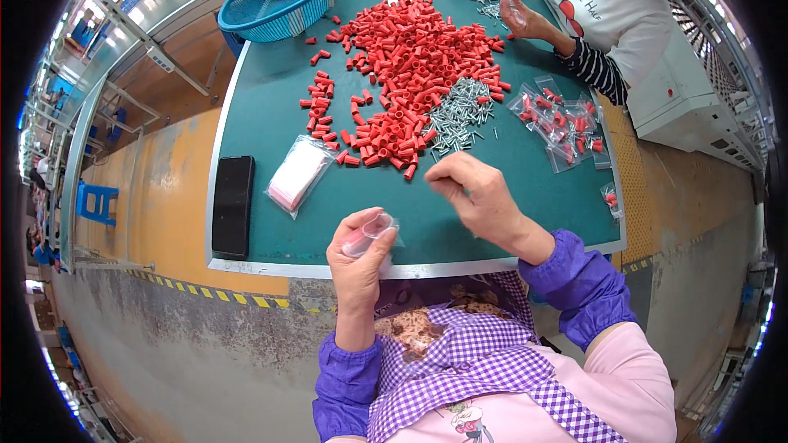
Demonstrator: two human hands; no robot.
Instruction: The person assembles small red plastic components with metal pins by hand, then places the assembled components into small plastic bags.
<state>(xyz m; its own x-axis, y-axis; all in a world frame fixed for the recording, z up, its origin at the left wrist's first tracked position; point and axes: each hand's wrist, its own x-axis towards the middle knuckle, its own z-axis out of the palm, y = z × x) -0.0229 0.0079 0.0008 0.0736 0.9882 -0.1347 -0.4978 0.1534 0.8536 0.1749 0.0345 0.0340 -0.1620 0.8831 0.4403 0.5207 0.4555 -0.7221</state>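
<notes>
Checked apron (468, 377) beside the table's edge (443, 269); left hand (355, 269) pinches a clear bag (379, 226); right hand (484, 201) (fingertips together, contents indiscernible) over open green tabletop (439, 238), near screws (462, 113).

A wrinkled purple left oversleeve (349, 390) and a matching right oversleeve (579, 285) cover the forearms. The short-sleeved top (632, 381) is pale pink, with a small cartoon print (470, 421) on its front. Over it goes a purple-and-white gingham apron (484, 361) with a checked strap (570, 410).
</notes>
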